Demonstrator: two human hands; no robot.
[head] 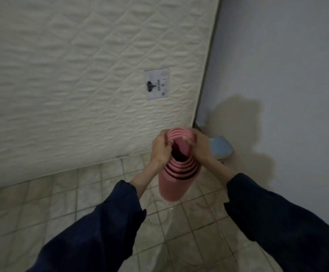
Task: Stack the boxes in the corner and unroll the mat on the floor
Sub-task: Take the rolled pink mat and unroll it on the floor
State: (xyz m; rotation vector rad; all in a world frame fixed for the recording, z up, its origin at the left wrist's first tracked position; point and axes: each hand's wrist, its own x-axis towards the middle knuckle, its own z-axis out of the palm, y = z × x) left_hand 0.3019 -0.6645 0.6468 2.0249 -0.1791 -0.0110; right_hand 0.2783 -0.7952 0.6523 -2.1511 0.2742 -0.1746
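The pink rolled mat (pixel 174 183) stood upright, its top end facing the camera and its lower end down toward the tiled floor (pixel 81 193) — whether it touched the tiles could not be told. The coiled layers had telescoped, the inner turns pushed up above the outer ones. The left hand (pixel 160 149) gripped the left side of the roll's top, fingers curled over the rim of the inner coil. The right hand (pixel 198 145) held the opposite side the same way, fingertips hooked over the edge — both hands closed on the mat. Dark blue sleeves (pixel 101 228) covered both forearms.

Just behind the mat, a quilted white mattress (pixel 71 75) leaned upright against the wall, a small printed label (pixel 156 84) on its face. To the right was a pale wall (pixel 287 55) with a darker stain low down, and a light blue object (pixel 221 147) sat on the floor at its foot, near the right hand.
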